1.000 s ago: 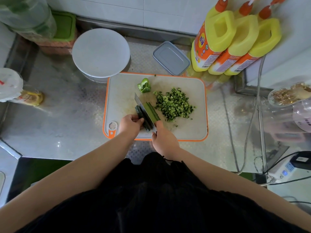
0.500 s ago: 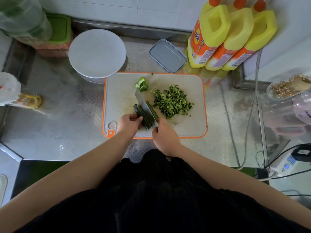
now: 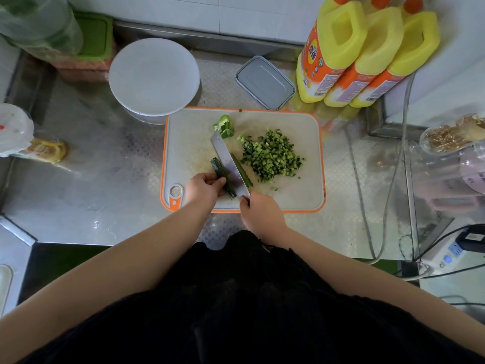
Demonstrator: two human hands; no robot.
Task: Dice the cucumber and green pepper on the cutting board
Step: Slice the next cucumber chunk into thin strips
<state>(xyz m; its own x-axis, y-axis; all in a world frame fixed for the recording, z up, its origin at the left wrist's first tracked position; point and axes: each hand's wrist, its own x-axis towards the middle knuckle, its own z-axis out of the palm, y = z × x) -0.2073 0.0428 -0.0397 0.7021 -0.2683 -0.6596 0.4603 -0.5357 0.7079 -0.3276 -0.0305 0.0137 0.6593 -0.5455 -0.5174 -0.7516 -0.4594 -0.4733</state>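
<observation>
Since a second ago the knife (image 3: 228, 164) has barely shifted: right hand (image 3: 259, 211) grips its handle, left hand (image 3: 203, 186) pinches the cucumber (image 3: 221, 174) on the cutting board (image 3: 301, 195).

Bare table (image 3: 86, 185) to the left of the cutting board (image 3: 309, 185): room to pass there. Blocked at the back by the white bowl (image 3: 153, 77), the grey box (image 3: 265, 82) and three yellow bottles (image 3: 362, 53). Blocked on the right by cables (image 3: 393, 185) and a jar (image 3: 456, 137). Bare board at its right edge, beside the diced pile (image 3: 270, 156).
</observation>
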